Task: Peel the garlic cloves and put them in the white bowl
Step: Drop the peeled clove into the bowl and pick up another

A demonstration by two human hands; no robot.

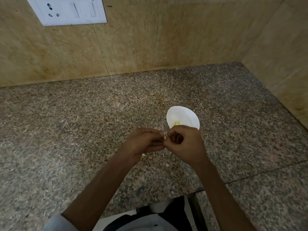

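A small white bowl (182, 116) stands on the granite counter, with a little pale yellowish garlic at its bottom. Just in front of it my two hands meet above the counter. My left hand (144, 143) and my right hand (184, 145) both have curled fingers and pinch a garlic clove (165, 135) between them; only a sliver of its whitish skin shows at the fingertips. My right hand covers the bowl's near rim. A few bits of papery garlic peel (150, 156) lie on the counter under my hands.
The speckled granite counter (75, 130) runs back to a beige stone wall (150, 39) and meets a side wall at the right. A white switch plate (66, 10) is on the wall at upper left. The counter's front edge is near my body.
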